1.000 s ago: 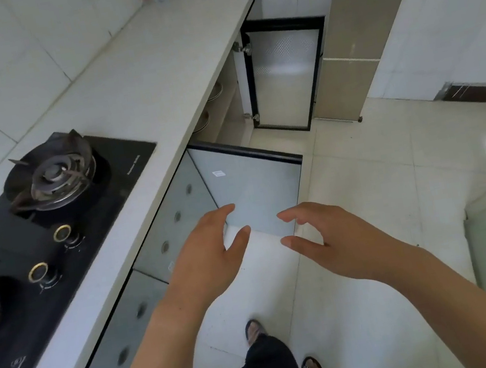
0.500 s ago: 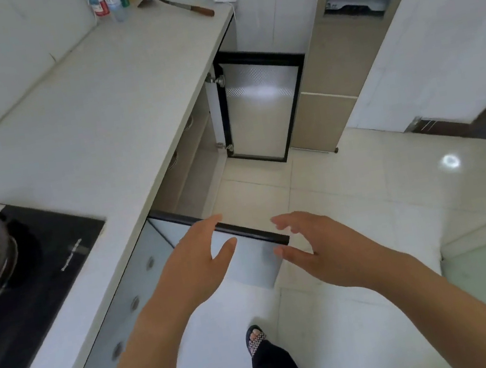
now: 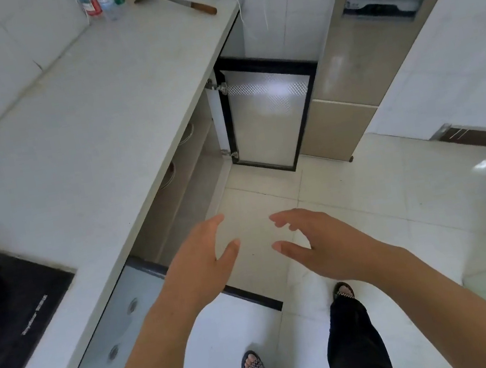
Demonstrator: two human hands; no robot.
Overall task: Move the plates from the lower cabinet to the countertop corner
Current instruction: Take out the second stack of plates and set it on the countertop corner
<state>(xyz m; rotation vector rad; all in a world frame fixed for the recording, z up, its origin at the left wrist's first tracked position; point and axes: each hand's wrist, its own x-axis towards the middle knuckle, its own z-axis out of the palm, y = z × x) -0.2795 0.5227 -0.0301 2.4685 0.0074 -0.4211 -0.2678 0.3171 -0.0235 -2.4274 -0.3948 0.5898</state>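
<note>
While leaning in over the near cabinet door (image 3: 253, 298), reaching with left hand (image 3: 198, 270) and right hand (image 3: 318, 245), both spread wide, fingers loosely curved, gripping nothing, touching nothing visible. Further in, can make out rims of plates (image 3: 186, 134) on shelves inside lower cabinet (image 3: 192, 192), with far door (image 3: 269, 119) swung wide. Judging task barely begun: yet to lift any, yet to set any on countertop (image 3: 83, 129) corner by bottles (image 3: 99, 1) and spatula (image 3: 174, 0).

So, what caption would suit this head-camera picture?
Empty left hand and right hand hover before the open lower cabinet holding plates.
</note>
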